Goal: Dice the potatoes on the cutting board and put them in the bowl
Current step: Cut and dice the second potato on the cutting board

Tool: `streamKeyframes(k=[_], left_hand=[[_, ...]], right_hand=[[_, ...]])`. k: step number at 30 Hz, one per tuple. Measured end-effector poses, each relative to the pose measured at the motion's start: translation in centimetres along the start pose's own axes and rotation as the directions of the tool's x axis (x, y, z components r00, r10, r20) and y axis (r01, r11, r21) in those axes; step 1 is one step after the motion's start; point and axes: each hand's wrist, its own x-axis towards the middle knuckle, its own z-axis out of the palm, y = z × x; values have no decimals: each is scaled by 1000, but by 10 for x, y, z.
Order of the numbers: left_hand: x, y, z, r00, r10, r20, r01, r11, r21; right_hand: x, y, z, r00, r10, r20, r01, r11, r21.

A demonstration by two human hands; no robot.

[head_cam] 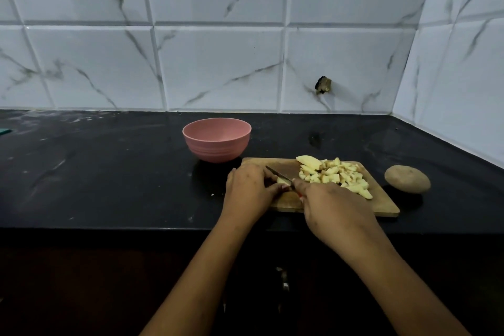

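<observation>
A wooden cutting board (381,203) lies on the black counter. On its far right part sits a heap of diced potato (335,176), with a larger uncut slice (309,161) at the back. My left hand (249,189) curls over a small potato piece (281,180) at the board's left end. My right hand (335,209) grips a knife (278,174), its blade laid across that piece and pointing left and away. A whole unpeeled potato (407,179) rests on the counter right of the board. The pink bowl (216,139) stands behind the board's left corner, and its inside looks bare.
The black counter (109,172) runs wide to the left, with its front edge just below the board. White marble tiles form the back wall and the right side wall (463,76). A small teal object (5,131) peeks in at the far left edge.
</observation>
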Motion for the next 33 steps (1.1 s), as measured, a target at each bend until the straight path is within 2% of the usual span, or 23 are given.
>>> streamKeyframes(k=[6, 13, 21, 24, 28, 33], left_hand=[[-6, 4, -2, 998, -40, -38, 41, 999, 34], [-8, 6, -5, 998, -55, -10, 55, 997, 45], [-6, 2, -5, 998, -60, 13, 59, 998, 20], [-5, 0, -5, 998, -63, 21, 63, 998, -1], [-2, -3, -2, 997, -76, 21, 77, 996, -42], [1, -8, 3, 997, -71, -10, 70, 991, -113]], right_hand=[[0, 8, -6, 997, -67, 40, 68, 998, -18], [-41, 16, -7, 997, -72, -39, 69, 995, -76], [-39, 26, -13, 995, 85, -50, -82, 995, 62], [-38, 25, -13, 997, 70, -34, -65, 988, 142], [-33, 19, -9, 996, 57, -67, -45, 985, 165], [-29, 9, -6, 999, 12, -39, -6, 987, 158]])
